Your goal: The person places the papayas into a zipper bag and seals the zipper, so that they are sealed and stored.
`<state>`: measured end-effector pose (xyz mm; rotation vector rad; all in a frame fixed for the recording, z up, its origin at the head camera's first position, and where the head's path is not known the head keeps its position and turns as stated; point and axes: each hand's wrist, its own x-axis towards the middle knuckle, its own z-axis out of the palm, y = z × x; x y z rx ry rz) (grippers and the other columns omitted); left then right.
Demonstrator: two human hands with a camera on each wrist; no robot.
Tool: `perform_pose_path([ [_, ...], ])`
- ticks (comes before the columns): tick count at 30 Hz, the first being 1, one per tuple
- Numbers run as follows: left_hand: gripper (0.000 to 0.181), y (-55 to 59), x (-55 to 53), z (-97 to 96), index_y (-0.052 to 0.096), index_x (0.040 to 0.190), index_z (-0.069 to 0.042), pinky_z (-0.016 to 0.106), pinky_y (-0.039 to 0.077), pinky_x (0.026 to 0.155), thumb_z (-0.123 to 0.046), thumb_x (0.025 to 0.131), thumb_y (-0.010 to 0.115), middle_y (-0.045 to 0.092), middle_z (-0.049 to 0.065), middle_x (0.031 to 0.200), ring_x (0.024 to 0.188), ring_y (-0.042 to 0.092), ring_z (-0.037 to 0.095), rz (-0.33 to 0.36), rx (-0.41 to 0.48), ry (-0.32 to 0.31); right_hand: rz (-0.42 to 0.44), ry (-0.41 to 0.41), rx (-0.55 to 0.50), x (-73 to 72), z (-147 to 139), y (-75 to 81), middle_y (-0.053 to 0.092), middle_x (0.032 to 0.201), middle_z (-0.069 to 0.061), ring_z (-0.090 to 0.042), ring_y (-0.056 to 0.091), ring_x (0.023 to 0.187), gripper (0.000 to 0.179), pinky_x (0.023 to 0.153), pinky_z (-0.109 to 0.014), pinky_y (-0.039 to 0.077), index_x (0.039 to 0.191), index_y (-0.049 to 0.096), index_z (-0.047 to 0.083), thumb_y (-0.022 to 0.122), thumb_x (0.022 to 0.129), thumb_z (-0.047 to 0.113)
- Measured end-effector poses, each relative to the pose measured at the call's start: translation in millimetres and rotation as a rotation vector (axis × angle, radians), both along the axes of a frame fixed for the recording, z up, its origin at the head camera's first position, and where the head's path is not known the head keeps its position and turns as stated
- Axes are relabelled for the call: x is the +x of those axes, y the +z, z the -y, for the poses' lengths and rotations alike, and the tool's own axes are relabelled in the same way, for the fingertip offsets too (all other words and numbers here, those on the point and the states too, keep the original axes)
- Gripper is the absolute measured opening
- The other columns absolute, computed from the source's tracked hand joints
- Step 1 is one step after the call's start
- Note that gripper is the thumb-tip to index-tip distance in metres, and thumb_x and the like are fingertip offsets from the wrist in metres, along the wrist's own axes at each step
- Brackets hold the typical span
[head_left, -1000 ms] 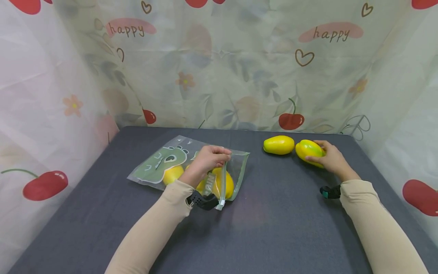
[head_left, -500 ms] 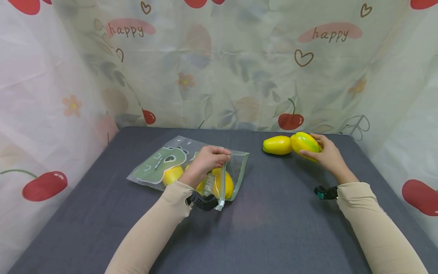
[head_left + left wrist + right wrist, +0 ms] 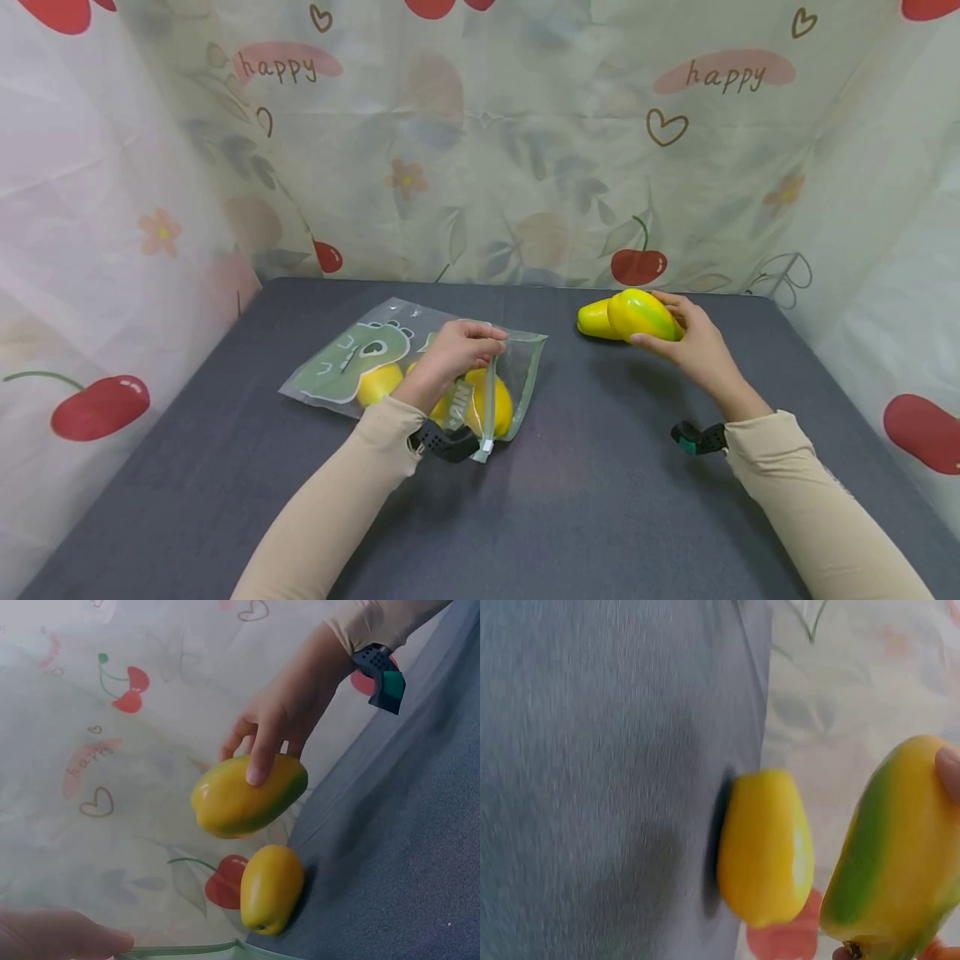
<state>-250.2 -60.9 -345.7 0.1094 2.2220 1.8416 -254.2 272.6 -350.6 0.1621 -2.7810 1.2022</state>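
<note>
My right hand (image 3: pixel 697 342) holds a yellow-green papaya (image 3: pixel 641 314) between thumb and fingers, raised off the table. In the left wrist view the held papaya (image 3: pixel 247 796) hangs apart from a second papaya (image 3: pixel 272 889), which lies on the table. That second papaya (image 3: pixel 596 319) is partly hidden behind the held one in the head view. My left hand (image 3: pixel 453 354) pinches the opening edge of a clear zip bag (image 3: pixel 322 367) with a green cartoon print. Several yellow fruits (image 3: pixel 378 383) show through the bag, partly covered by my hand and the print.
A dark grey cloth covers the table (image 3: pixel 592 508). Printed curtains (image 3: pixel 480 167) stand close behind its back edge and along both sides. The bag's white slider (image 3: pixel 483 450) lies at the near end of its zip.
My right hand has lifted the papaya off the table and carried it left, in front of the second papaya. My left hand and the bag stay in place.
</note>
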Motion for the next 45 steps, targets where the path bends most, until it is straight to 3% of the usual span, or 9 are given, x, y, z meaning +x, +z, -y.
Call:
perform_pose_path([
  [10,0.03,1.4,0.5,-0.5,0.067,0.115,0.006,0.026,0.051,0.074,-0.006,0.088,0.067,0.066,0.004,0.09,0.068,0.053,0.011,0.008,0.002,0.003,-0.078,0.054,-0.01,20.7,27.4,0.3,0.041,0.14,-0.02,-0.039,0.042,0.122,0.081,0.098,-0.056,0.037,0.148,0.038,0.015,0.074,0.082,0.044],
  [22,0.029,2.2,0.4,-0.6,0.067,0.115,0.005,0.024,0.05,0.071,-0.005,0.088,0.066,0.066,0.003,0.089,0.067,0.053,0.011,0.014,0.004,0.008,-0.129,0.142,0.006,39.1,52.8,-11.2,0.048,0.133,-0.015,-0.032,0.045,0.118,0.076,0.098,-0.052,0.039,0.142,0.045,0.011,0.08,0.078,0.034],
  [28,0.03,2.3,0.1,0.3,0.068,0.116,0.003,0.03,0.052,0.079,-0.008,0.088,0.067,0.067,0.006,0.097,0.071,0.055,0.012,0.021,-0.018,0.004,-0.112,0.195,0.014,45.6,62.2,-18.9,0.048,0.135,-0.011,-0.029,0.046,0.12,0.075,0.102,-0.053,0.038,0.14,0.047,0.015,0.081,0.077,0.037],
  [35,0.03,2.5,1.3,-0.7,0.068,0.115,0.004,0.026,0.051,0.074,-0.007,0.088,0.067,0.067,0.005,0.093,0.069,0.054,0.011,0.02,-0.011,0.008,-0.082,0.243,0.06,49.0,72.6,-30.3,0.048,0.138,-0.009,-0.026,0.046,0.119,0.076,0.098,-0.048,0.039,0.14,0.048,0.014,0.081,0.076,0.037],
  [45,0.023,2.9,2.7,-0.7,0.071,0.109,-0.002,0.036,0.051,0.083,-0.008,0.088,0.068,0.067,0.006,0.097,0.07,0.054,0.013,0.025,-0.016,0.017,-0.027,0.323,0.134,52.0,86.9,-43.5,0.054,0.129,-0.009,-0.024,0.051,0.109,0.075,0.093,-0.045,0.043,0.141,0.049,0.013,0.08,0.077,0.039],
])
